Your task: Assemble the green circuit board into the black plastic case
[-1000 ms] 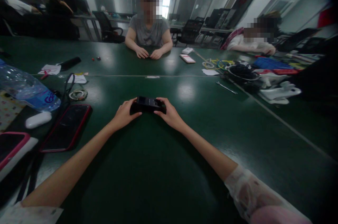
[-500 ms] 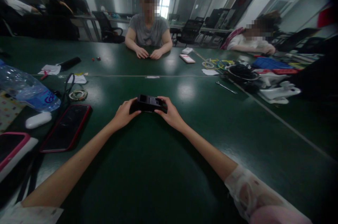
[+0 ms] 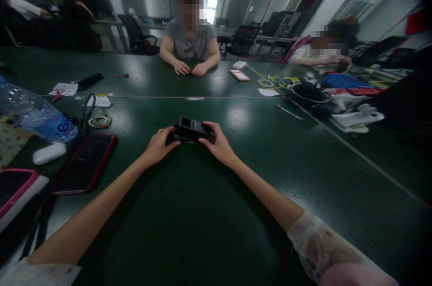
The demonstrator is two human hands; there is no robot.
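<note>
In front of me is a black boxy device whose upper shell (image 3: 194, 127) has a small window and a group of buttons or holes. The shell tilts, raised at its left end, and a thin lower part (image 3: 185, 140) shows beneath it along a gap. My left hand (image 3: 160, 145) grips the left end, thumb toward me, at the level of the lower part. At the right end, my right hand (image 3: 218, 144) pinches the shell between thumb and fingers. Whether the two parts still touch at the right is hidden by that hand.
Left of my arm lie a red-edged phone (image 3: 86, 163), a white earbud case (image 3: 49, 153) and a water bottle (image 3: 40, 113). A wrench (image 3: 289, 112) lies to the right, below a cable pile (image 3: 308, 93). Across the table sits a person (image 3: 190, 36), hands on the tabletop.
The black upper shell has lifted at its left end and shifted slightly right, opening a gap above the lower part. My left hand has barely moved; my right hand has risen slightly.
</note>
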